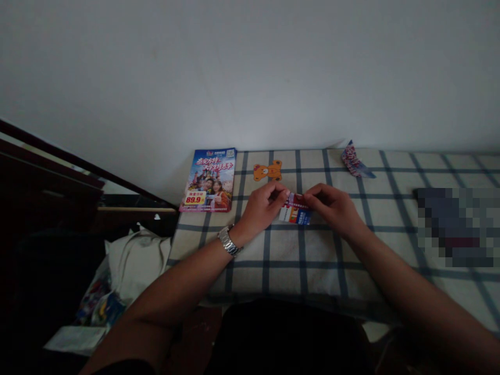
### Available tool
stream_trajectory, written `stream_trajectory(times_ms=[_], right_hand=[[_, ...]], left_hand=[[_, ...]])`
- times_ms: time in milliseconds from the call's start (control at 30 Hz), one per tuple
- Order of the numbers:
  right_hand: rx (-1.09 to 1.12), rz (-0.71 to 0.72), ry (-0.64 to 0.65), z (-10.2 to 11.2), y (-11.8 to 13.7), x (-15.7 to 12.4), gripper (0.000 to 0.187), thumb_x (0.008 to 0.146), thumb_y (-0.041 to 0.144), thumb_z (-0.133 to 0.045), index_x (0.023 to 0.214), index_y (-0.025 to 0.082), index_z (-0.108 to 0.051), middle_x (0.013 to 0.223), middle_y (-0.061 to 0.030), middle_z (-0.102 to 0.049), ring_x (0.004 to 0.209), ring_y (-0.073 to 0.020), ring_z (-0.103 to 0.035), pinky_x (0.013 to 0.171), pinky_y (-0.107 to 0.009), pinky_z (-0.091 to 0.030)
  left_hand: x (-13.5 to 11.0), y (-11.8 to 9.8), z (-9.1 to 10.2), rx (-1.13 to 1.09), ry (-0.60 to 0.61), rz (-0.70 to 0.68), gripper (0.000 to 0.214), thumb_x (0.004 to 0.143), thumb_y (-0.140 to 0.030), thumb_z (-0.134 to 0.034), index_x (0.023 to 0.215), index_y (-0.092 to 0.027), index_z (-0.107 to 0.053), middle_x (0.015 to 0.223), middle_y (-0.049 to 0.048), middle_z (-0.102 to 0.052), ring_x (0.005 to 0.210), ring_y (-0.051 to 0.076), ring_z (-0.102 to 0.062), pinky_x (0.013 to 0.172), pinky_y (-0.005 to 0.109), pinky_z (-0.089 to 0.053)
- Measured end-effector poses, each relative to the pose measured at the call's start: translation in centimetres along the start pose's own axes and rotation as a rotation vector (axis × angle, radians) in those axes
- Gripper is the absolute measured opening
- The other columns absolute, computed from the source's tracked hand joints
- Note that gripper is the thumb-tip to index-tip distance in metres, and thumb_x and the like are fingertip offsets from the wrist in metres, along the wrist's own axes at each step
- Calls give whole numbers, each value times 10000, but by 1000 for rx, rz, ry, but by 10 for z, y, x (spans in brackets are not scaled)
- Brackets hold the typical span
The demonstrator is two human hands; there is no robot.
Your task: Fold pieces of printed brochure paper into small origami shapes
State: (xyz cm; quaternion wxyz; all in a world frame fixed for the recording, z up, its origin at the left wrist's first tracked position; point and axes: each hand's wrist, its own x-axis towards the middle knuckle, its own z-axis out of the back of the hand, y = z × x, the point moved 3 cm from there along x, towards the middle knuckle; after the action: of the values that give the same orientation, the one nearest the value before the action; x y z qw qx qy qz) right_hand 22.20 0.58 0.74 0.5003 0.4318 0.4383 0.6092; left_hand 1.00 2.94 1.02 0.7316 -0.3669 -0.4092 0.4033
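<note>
Head view: a small printed paper (296,213) is held between the two hands, over the checked cloth (285,268) of the surface; whether its lower edge touches the cloth cannot be told; the left hand (265,207) has its grip pinched on the left edge, the right hand (331,204) on the upper right corner; uneven pulling could tear the sheet or crease it askew, and a slackened pinch could let a corner slip; the bear figure (267,171), printed or loose, lies just beyond the left hand, where the knuckles might brush it; farther left is a stack of leaflets (209,179), with the watch (229,240) and forearm on its near side; a folded paper piece (354,162) stands beyond the right hand, near the wall (273,78); a dark object (455,226), pixelated past recognition, lies farther right.
</note>
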Motion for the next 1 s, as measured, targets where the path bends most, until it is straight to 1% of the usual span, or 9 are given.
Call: stream_trajectory(times_ms=[133,267,433,533,600,667,733,800,1000], right_hand=[[-12,-12,65,-2,2,0,308,942,532,-746,915,225,-738,823,-29,-758,742,-191,-691,679,-311,-564],[-42,-26,110,-3,4,-1,325,948,548,-733,931,225,-753,812,-29,-763,713,-191,-683,649,-312,-549],[-117,5,60,-2,6,0,366,953,581,-715,892,221,-745,785,-31,-752,698,-193,-673,638,-317,-535],[-124,17,17,0,4,1,375,955,594,-707,893,226,-744,796,-36,-754,706,-196,-676,649,-324,-540],[-100,17,-12,2,1,2,378,949,601,-714,895,228,-741,791,-38,-751,708,-202,-679,658,-332,-552],[-82,14,-29,4,-2,2,375,943,603,-724,911,229,-739,799,-41,-755,720,-208,-687,673,-342,-566],[-76,12,-27,5,-4,2,371,943,602,-727,926,232,-738,815,-43,-761,734,-211,-695,682,-344,-573],[-65,15,-14,4,-4,2,367,951,598,-720,929,232,-734,815,-42,-759,735,-209,-696,678,-341,-569],[-51,11,19,1,-3,1,342,961,582,-705,914,243,-713,796,-33,-740,711,-205,-672,656,-338,-557]], left_hand=[[0,-1,0,-17,24,-19,299,1066,-451,-613,927,-195,-681,838,4,-701,773,146,-647,729,268,-492],[1,0,0,-38,44,-15,313,1047,-479,-640,916,-199,-694,839,10,-723,772,154,-669,743,273,-526],[2,4,-2,-84,32,13,358,1031,-535,-650,933,-198,-722,879,27,-757,808,169,-702,760,280,-553],[2,6,-3,-87,29,24,361,1060,-530,-599,1046,-200,-743,1013,53,-786,912,187,-730,825,295,-564],[2,7,-4,-73,37,19,358,1059,-526,-603,1121,-203,-743,1077,62,-789,947,194,-732,835,299,-560],[1,6,-4,-50,56,10,354,1054,-526,-614,1117,-203,-745,1031,53,-786,892,187,-718,784,290,-544],[1,6,-4,-15,71,0,359,1064,-527,-593,1056,-204,-748,927,32,-767,799,171,-680,709,278,-506],[1,6,-4,18,69,-12,369,1073,-526,-571,1011,-205,-741,869,20,-743,746,160,-642,670,274,-474],[2,6,-4,84,60,-47,343,1089,-489,-547,989,-206,-713,889,24,-738,761,163,-636,702,286,-473]])
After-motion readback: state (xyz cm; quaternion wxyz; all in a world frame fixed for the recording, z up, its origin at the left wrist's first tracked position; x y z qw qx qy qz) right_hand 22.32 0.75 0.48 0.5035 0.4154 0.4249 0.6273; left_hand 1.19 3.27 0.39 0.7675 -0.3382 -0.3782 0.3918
